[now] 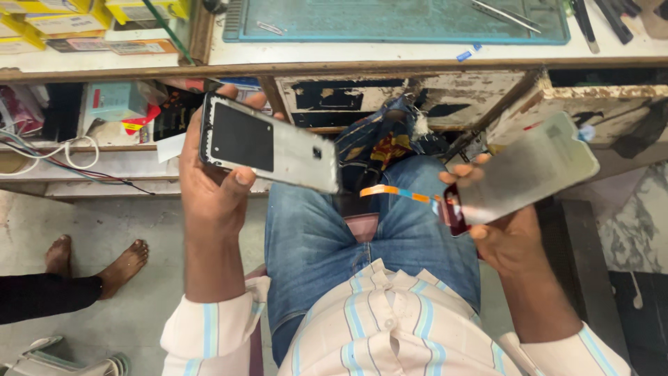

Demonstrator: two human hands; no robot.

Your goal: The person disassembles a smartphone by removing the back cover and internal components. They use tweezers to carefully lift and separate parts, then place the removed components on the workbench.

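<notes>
Now the left hand (212, 184) grips the phone frame (268, 143), long axis pointing right toward the panel (529, 170) clasped by the right hand (504, 233).

Even, bright indoor light with soft shadows; the picture is slightly soft, and straight lines bow toward the edges.

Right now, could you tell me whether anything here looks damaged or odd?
Yes: the phone in the left hand is opened up, its screen panel held apart in the right hand, an orange ribbon cable dangling between.
</notes>
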